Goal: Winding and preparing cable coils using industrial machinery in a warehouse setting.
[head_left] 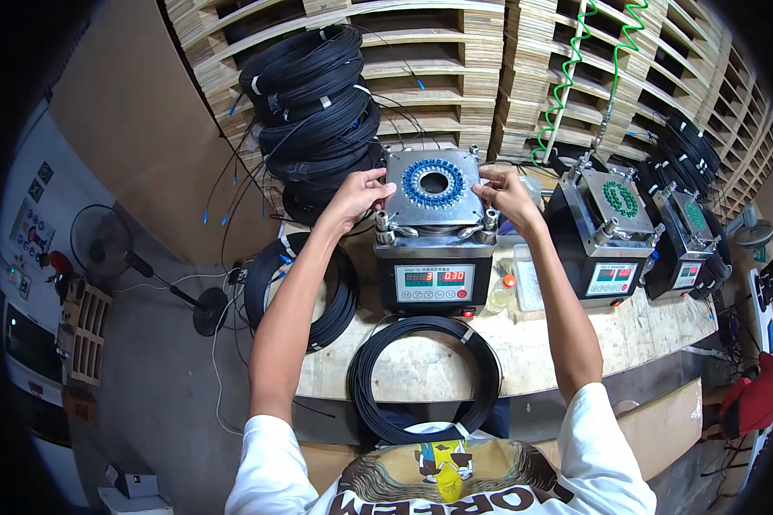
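In front of me stands a black polishing machine [421, 279] with a lit red digital display and a row of buttons. A square metal plate [404, 209] lies on top of it, holding a ring of blue fibre connectors [416, 187] around a round centre hole. My left hand [354, 199] is closed on the plate's left edge, thumb on top. My right hand [508, 199] grips its right edge in the same way. Metal clamp posts [385, 225] rise at the machine's corners; the undersides of my fingers are hidden.
Coiled black cable [365, 378] lies at the table's front edge, another coil [339, 300] to the left. Tall cable stacks [313, 112] stand behind. Two similar machines [605, 232] with green connectors, a small bottle [500, 296], pallets [421, 51] and a fan [103, 240] surround the wooden table [541, 343].
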The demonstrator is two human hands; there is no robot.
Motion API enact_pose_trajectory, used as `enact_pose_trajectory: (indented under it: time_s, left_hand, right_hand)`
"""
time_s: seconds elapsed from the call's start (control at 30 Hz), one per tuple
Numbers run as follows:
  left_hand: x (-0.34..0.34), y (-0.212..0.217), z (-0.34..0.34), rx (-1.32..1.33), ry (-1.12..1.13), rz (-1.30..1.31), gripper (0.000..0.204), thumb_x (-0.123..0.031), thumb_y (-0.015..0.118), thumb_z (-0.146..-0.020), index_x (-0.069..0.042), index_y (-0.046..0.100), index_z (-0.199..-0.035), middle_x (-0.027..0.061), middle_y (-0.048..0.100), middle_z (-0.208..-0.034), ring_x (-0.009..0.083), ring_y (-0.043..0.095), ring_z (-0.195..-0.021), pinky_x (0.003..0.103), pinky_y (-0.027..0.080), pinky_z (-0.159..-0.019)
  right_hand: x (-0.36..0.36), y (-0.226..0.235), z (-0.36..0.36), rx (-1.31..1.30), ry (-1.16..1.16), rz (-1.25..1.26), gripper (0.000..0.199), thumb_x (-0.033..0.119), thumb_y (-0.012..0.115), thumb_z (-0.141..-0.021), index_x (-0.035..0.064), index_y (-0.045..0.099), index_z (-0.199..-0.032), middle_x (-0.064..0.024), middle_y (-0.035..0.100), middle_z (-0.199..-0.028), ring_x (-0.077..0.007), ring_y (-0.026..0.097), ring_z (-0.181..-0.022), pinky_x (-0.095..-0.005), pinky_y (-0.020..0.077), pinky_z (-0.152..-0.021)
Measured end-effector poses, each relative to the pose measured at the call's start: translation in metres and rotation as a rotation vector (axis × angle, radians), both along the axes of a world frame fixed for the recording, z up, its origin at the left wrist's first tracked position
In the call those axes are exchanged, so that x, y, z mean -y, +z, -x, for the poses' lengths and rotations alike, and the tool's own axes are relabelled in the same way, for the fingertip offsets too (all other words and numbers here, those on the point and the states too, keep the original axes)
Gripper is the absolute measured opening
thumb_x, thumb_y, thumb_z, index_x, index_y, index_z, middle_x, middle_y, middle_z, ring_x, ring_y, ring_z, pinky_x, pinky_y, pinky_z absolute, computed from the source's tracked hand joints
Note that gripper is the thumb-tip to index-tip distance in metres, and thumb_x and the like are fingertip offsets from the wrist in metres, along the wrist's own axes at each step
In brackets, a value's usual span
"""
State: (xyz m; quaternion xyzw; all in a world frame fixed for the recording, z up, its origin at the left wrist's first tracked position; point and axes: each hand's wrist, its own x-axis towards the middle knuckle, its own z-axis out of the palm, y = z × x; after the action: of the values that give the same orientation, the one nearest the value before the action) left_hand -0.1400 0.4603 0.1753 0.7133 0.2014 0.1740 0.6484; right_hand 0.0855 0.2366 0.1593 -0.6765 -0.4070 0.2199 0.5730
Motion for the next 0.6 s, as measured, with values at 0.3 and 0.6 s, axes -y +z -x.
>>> enact_pose_trajectory:
  time_s: [0.3, 0.6]
  left_hand:
    - [0.0005, -0.0046, 0.0021, -0.031, -0.019, -0.010, 0.071, -0.015, 0.076, -0.091, 0.015, 0.040, -0.144, 0.0013, 0.065, -0.082, 0.0054, 0.053, -0.066, 0.021, 0.044, -0.060]
    - [-0.0023, -0.0037, 0.0026, -0.058, -0.035, -0.015, 0.064, -0.018, 0.076, -0.091, 0.013, 0.049, -0.140, 0.0001, 0.066, -0.084, 0.0039, 0.052, -0.066, 0.020, 0.043, -0.060]
  right_hand:
    - [-0.0001, -0.0078, -0.0022, -0.037, 0.024, 0.032, 0.051, 0.014, 0.073, -0.094, -0.0143, 0.055, -0.132, -0.0009, 0.062, -0.073, -0.0063, 0.051, -0.063, -0.0239, 0.0414, -0.056]
    - [0.0016, -0.0010, 0.0017, 0.052, -0.002, 0.086, 0.045, 0.015, 0.074, -0.093, -0.0130, 0.061, -0.126, -0.0032, 0.064, -0.076, -0.0086, 0.056, -0.068, -0.0261, 0.0463, -0.061]
